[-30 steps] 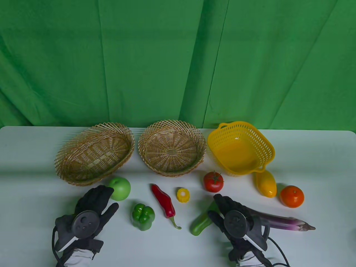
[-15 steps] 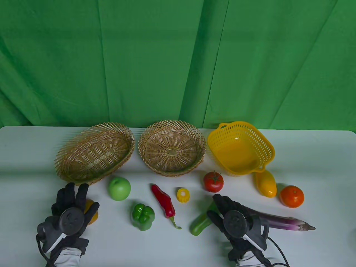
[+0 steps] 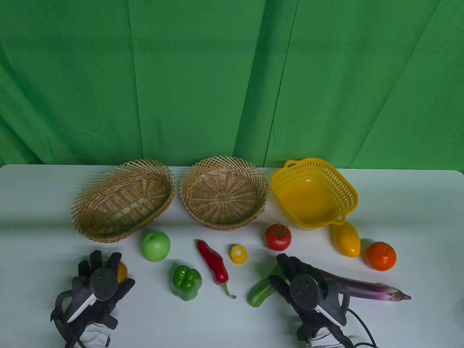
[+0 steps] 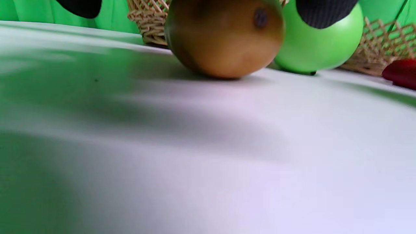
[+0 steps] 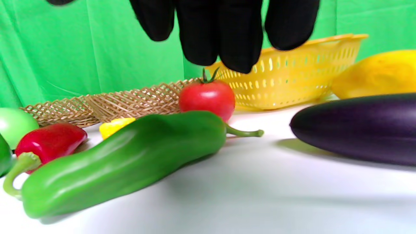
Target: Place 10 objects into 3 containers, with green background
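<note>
My left hand [image 3: 108,269] hangs over a round orange-yellow fruit [image 3: 122,272] at the table's front left. In the left wrist view the fruit [image 4: 224,39] rests on the table, with a fingertip [image 4: 325,11] on either side of it and no grip showing. My right hand [image 3: 280,270] hovers open and empty above the green chili pepper [image 3: 261,291] and the purple eggplant [image 3: 369,290]. In the right wrist view its fingers [image 5: 221,32] hang clear above the pepper [image 5: 130,159]. The oval wicker basket [image 3: 166,181], round wicker basket [image 3: 188,185] and yellow plastic basket [image 3: 348,185] stand empty at the back.
Loose on the white table lie a green apple [image 3: 156,245], green bell pepper [image 3: 186,282], red chili [image 3: 213,262], small yellow piece [image 3: 239,254], tomato [image 3: 277,236], yellow fruit [image 3: 347,239] and orange [image 3: 380,256]. A green cloth hangs behind.
My left hand left the green apple, swung left and uncovered the orange-yellow fruit, then came back over it. My right hand has not moved.
</note>
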Tool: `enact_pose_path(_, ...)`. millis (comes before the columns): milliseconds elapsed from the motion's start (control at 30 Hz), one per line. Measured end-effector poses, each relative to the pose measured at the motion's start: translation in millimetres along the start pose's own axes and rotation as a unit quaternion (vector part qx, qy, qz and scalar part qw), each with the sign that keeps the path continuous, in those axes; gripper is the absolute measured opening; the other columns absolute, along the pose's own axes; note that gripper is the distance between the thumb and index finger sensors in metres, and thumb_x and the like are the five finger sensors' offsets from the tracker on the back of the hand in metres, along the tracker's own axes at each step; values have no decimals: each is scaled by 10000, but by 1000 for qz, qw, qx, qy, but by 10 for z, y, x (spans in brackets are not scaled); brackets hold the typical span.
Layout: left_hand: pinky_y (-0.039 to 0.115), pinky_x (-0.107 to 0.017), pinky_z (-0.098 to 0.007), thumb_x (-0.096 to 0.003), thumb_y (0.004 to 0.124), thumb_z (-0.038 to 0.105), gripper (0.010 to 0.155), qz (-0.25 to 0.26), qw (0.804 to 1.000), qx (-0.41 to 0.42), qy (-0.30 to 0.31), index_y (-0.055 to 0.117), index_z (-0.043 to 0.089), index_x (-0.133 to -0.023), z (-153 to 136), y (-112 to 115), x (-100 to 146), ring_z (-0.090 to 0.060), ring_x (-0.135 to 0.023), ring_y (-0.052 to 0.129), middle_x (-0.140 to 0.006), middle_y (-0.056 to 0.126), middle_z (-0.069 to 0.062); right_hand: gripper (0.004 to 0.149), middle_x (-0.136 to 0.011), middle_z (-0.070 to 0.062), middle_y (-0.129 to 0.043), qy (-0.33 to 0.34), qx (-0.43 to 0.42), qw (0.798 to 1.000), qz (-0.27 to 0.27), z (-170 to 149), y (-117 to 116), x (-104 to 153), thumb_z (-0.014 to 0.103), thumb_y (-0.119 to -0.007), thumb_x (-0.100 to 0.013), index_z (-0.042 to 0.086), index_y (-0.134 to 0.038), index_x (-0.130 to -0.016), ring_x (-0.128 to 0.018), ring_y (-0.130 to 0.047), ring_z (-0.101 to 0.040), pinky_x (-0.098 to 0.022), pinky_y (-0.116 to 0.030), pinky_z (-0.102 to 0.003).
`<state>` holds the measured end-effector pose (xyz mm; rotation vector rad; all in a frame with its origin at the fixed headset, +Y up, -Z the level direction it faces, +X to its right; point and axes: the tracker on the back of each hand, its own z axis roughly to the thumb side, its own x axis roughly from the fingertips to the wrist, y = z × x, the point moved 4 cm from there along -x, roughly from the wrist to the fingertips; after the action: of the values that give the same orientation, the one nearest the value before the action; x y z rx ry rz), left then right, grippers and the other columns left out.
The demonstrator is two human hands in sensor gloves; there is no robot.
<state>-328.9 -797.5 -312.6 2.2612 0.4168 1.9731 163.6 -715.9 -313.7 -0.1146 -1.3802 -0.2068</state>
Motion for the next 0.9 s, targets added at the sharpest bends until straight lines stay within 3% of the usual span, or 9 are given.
enact_pose_path(133, 468, -711, -708, -555, 591, 671, 832, -18, 1000, 17, -1, 116, 346, -1155, 12, 49, -51, -597, -1099, 294, -1204, 77, -220, 700, -1119, -126, -707, 1, -8, 1000, -4, 15, 35, 13, 662, -529, -536, 278, -536, -1122, -944, -757, -433, -720, -601, -636)
enact_pose_path(433, 672, -698, -508, -518, 712, 605, 839, 28, 999, 10, 14, 260, 295, -1153, 64, -16, -127, -531, -1043, 569, -1183, 293, -279, 700, -1118, -126, -708, 1, -15, 1000, -8, -1, 62, 19, 662, -529, -537, 277, -536, -1122, -942, -758, -434, -719, -602, -635)
enact_pose_path(700, 778, -643, -468, -485, 756, 599, 852, 62, 998, -2, 16, 379, 237, -1158, 94, -84, -145, -567, -967, 710, -1153, 447, -331, 698, -1117, -128, -709, 0, -8, 1000, -3, 8, 59, 20, 661, -529, -537, 279, -537, -1121, -942, -759, -434, -719, -602, -635)
enact_pose_path(900, 776, -646, -477, -495, 745, 590, 848, 61, 998, 24, 12, 371, 222, -1162, 55, -121, -120, -585, -961, 707, -1154, 438, -343, 700, -1118, -125, -708, 0, -10, 1000, -3, 9, 60, 18, 661, -529, -537, 277, -535, -1122, -943, -757, -434, -720, -601, -635)
